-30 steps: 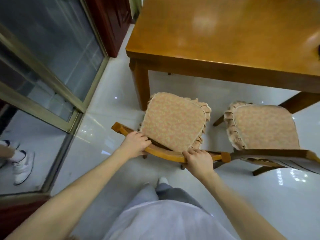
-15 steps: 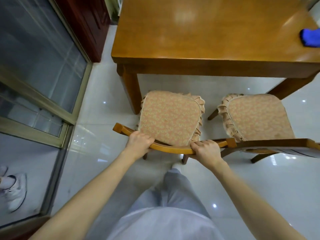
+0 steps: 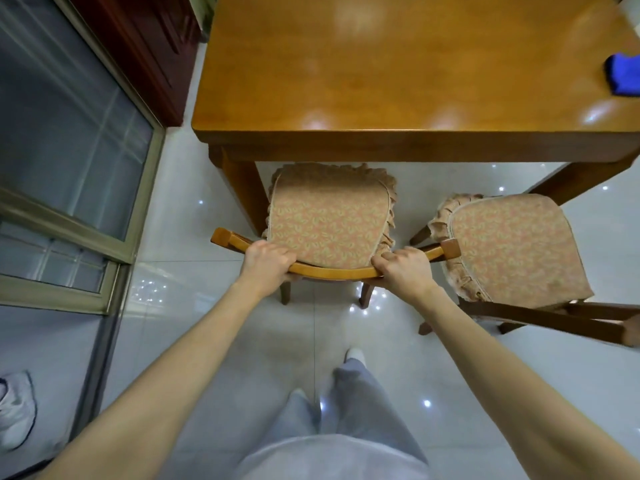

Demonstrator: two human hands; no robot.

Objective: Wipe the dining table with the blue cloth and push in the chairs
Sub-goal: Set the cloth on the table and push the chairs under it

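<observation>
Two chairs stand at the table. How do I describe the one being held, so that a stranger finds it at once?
Start at the wooden dining table and find its near left leg. The light chair stands beside that leg, cushion reaching the table edge. Unlike the darker chair, its curved backrest is gripped by the left hand and right hand.

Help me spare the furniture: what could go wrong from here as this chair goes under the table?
1. The light wooden chair with the floral cushion sits close beside the wooden table leg; drifting left could knock it.
2. Its top rail's right end looks near the darker neighbouring chair's frilled cushion and might snag it.
3. The left hand and right hand grip the rail; pushed too far, fingers could be pinched against the table edge.
</observation>
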